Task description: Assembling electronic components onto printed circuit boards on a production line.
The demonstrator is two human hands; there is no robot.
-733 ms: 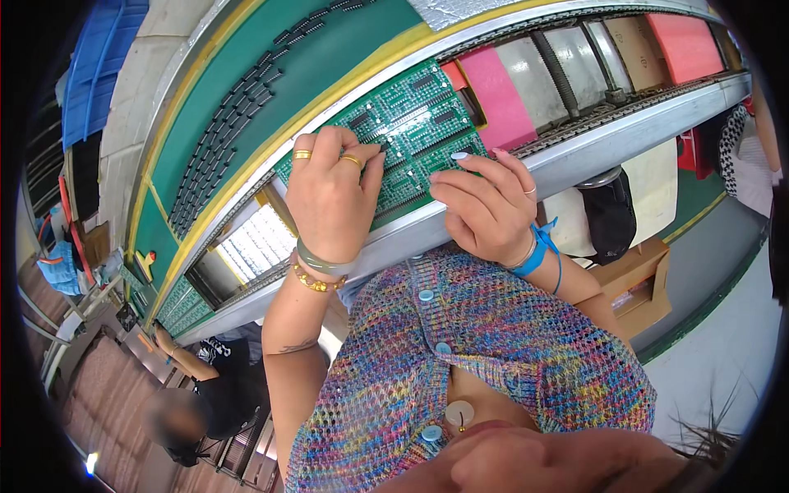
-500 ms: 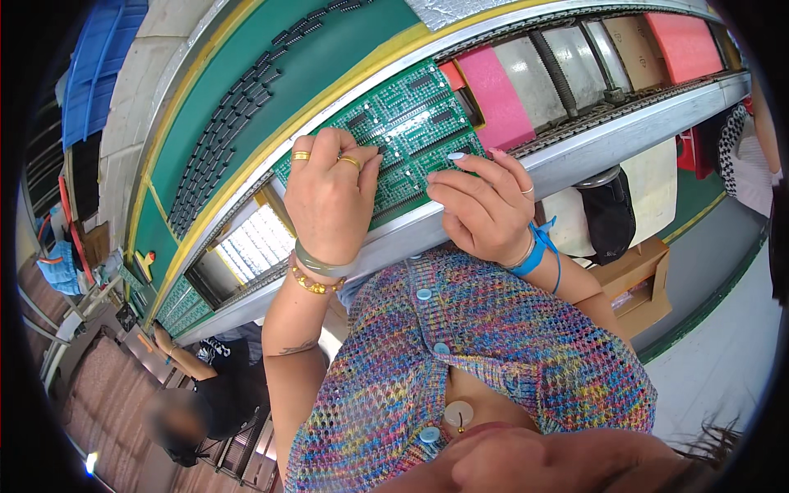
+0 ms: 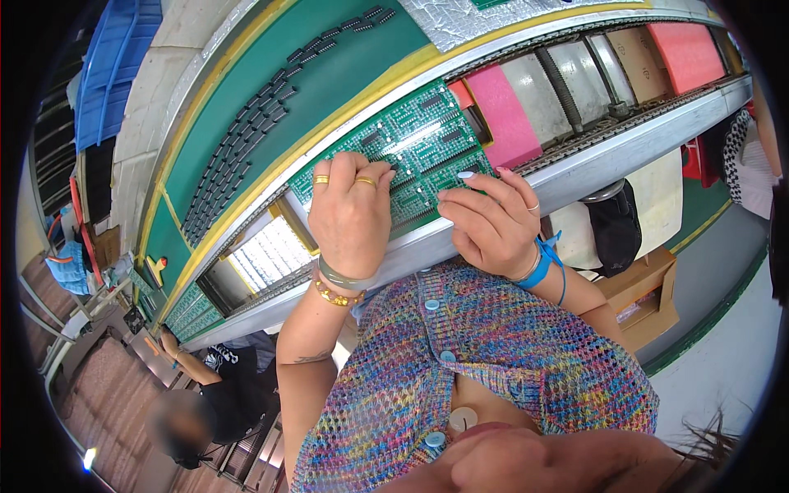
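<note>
A green circuit board (image 3: 436, 135) carrying rows of black chips and pin sockets lies in the rail track in front of me. Over the board's left part is my left hand (image 3: 349, 222), with thumb and fingers pinched together at its surface. Whatever sits between those fingertips is hidden. My right hand (image 3: 493, 214) rests by the board's near right corner, its fingers loosely bent and apart, with no object visible in it. Beyond the board, loose black chips (image 3: 246, 123) lie in rows on a green work surface (image 3: 197, 172).
Metal rails (image 3: 625, 135) with chains border the track. A pink block (image 3: 505, 115) and a red foam block (image 3: 686, 56) lie along it at right. More green boards (image 3: 191, 312) sit at far left, near another person's arm (image 3: 185, 353). A cardboard box (image 3: 641, 296) stands at lower right.
The whole view has shifted slightly, so the scene sits lower and farther right. Both hands keep nearly the same places on the board.
</note>
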